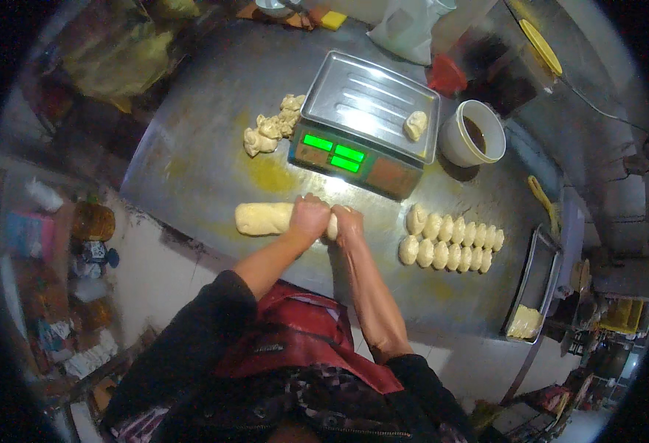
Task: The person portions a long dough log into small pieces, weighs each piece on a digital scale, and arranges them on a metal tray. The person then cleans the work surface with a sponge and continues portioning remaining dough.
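A thick roll of dough [263, 219] lies on the metal worktop, near its front edge. My left hand [310, 217] is closed around the right part of this roll. Close beside it, my right hand [349, 222] grips the dough at the roll's right end, where a small bulge shows between the two hands. To the right, small oval dough pieces [445, 228] lie in two rows. Beyond my hands stands a digital scale [357, 160] with lit green displays, and one dough lump [415, 125] rests on its steel pan. Rough dough scraps [269, 128] lie left of the scale.
A white plastic tub [462, 149] holding dark liquid stands right of the scale, near a red object [447, 75]. A metal tray [545, 277] with a pale yellow slab [525, 322] sits at the far right. A plastic bag [404, 33] is at the back.
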`<state>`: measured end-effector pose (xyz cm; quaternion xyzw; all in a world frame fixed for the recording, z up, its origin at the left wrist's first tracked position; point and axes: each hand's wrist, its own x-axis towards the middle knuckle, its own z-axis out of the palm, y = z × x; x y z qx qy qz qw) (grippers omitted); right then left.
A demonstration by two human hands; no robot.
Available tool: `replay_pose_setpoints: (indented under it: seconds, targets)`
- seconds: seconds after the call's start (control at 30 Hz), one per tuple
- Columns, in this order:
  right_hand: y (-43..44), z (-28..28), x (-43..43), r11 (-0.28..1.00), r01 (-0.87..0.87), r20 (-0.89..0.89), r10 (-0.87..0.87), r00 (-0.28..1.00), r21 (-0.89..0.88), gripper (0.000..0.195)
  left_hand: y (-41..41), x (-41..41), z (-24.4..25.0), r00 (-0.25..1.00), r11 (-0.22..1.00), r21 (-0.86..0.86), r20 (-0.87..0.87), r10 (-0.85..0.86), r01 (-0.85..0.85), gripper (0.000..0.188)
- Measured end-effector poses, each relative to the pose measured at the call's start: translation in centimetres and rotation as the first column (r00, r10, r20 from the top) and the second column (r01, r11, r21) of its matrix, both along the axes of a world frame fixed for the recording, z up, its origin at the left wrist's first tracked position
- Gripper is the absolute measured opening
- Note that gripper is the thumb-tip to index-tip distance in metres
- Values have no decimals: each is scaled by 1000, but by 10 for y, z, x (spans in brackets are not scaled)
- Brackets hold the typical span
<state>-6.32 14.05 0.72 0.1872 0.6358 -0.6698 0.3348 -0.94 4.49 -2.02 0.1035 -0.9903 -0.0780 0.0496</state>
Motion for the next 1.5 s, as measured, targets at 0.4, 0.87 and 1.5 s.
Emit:
replay_pose_setpoints:
  seconds: [0.4, 0.87, 1.5]
  targets:
    - [16, 126, -213, 790, 71, -678, 565, -470, 609, 27, -11, 18, 55, 993, 911, 401, -98, -66, 100, 63]
    - [277, 31, -196, 748, 27, -340, -333, 880, -663, 40, -25, 42, 63, 964, 981, 112, 201, -176, 156, 103]
    - [257, 40, -122, 714, 562, -882, 172, 438, 418, 35, -33, 31, 47, 969, 961, 197, 117, -219, 193, 62]
